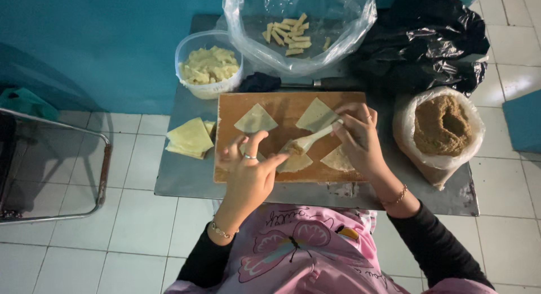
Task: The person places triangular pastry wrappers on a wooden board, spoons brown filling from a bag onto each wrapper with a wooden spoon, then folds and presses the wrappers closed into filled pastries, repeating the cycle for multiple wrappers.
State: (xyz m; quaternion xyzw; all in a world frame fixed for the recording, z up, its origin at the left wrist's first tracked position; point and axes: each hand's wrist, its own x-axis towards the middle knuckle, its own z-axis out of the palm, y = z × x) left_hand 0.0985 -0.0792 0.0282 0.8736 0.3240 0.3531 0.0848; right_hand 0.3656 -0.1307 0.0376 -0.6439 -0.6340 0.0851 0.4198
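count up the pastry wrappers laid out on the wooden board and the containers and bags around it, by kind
Triangular wrappers on the wooden board: 4 ()
Clear plastic tubs: 1
Clear plastic bags: 2 ()
Black plastic bags: 1
Total: 8
The stack of wrappers beside the board is not counted; its sheets can't be told apart.

On a wooden board (282,105), the right hand (360,139) holds a spoon (313,139) over a wrapper (294,161) steadied by the left hand (248,178).

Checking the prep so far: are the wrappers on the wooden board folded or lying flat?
Flat: the wrappers lie spread as single triangles on the wooden board.
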